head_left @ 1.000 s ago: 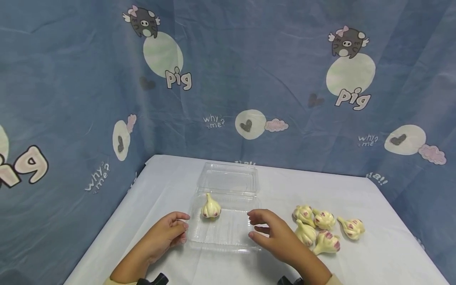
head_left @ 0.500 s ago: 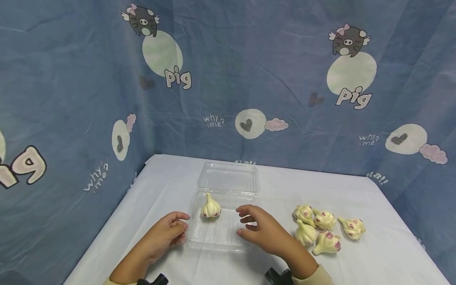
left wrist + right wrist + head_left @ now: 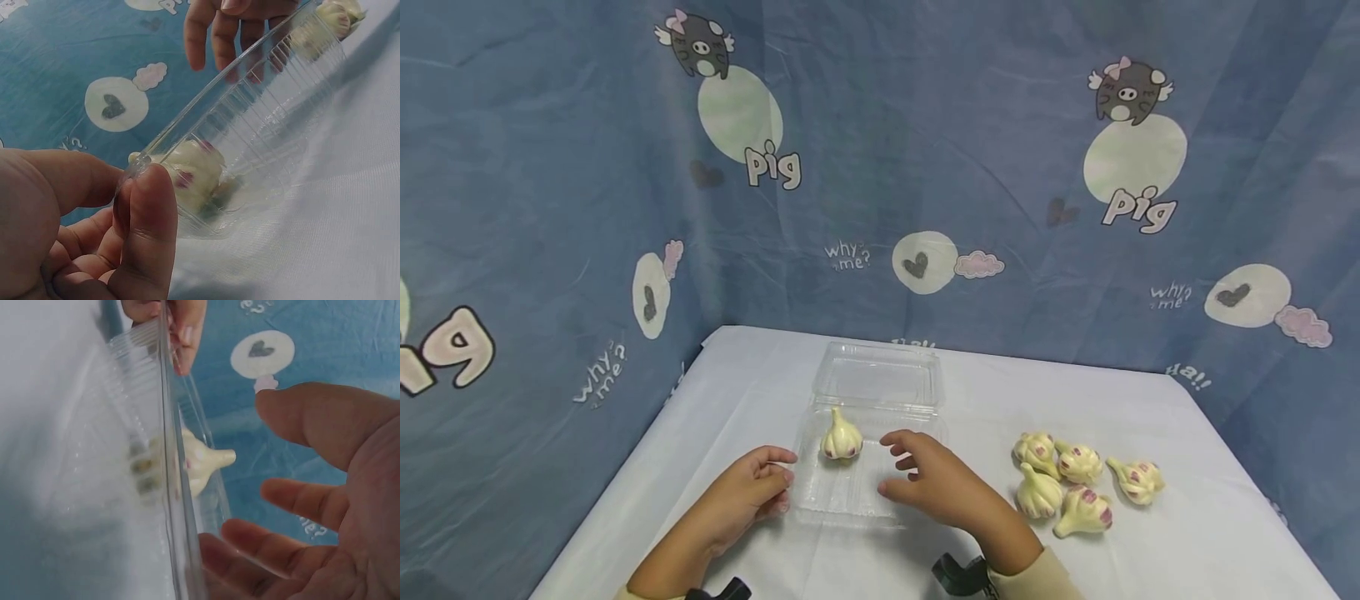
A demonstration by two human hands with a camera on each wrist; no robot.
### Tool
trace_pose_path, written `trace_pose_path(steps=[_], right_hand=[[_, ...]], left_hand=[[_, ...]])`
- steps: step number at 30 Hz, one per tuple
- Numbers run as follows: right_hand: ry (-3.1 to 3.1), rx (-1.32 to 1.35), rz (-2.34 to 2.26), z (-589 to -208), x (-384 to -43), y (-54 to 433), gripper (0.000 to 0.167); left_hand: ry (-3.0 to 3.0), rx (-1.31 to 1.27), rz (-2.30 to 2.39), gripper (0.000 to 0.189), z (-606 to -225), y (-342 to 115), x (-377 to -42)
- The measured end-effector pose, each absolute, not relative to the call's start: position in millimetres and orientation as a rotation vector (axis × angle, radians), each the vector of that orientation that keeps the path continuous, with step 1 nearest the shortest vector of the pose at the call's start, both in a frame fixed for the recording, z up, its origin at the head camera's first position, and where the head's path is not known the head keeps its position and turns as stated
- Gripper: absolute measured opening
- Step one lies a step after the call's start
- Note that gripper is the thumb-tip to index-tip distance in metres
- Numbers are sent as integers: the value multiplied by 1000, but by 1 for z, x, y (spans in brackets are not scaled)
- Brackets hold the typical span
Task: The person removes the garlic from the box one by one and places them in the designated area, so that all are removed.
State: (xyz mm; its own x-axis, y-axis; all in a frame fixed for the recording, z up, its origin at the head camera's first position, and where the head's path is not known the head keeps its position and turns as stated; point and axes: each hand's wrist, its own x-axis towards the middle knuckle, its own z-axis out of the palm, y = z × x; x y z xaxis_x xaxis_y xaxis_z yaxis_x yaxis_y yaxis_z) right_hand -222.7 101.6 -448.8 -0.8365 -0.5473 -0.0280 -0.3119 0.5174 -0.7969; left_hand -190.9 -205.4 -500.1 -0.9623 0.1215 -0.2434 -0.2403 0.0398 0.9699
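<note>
A clear plastic clamshell container (image 3: pixel 842 502) lies on the white-covered table with its lid (image 3: pixel 877 375) folded back on the far side. Inside its base, toward the left, one garlic bulb (image 3: pixel 842 439) stands with the stem up. My left hand (image 3: pixel 747 490) pinches the container's left rim between thumb and fingers, as the left wrist view shows. Over the right half of the base hovers my right hand (image 3: pixel 928 483), fingers spread apart and holding nothing. In the right wrist view the bulb (image 3: pixel 201 461) sits beyond the container's wall (image 3: pixel 178 550), away from the fingers.
Several more garlic bulbs (image 3: pixel 1081 510) lie grouped on the table right of the container, with one bulb (image 3: pixel 1138 481) a little apart. A blue cartoon-print curtain (image 3: pixel 850 192) hangs behind the table and along its left side.
My right hand has moved left, from the container's right edge to over its base, toward the bulb inside. The left hand has kept its place at the rim.
</note>
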Motion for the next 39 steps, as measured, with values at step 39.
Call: trace_pose_path(steps=[39], right_hand=[[2643, -514, -1196, -460, -228, 37, 78]], left_hand=[[2041, -67, 1999, 43, -501, -208, -191]])
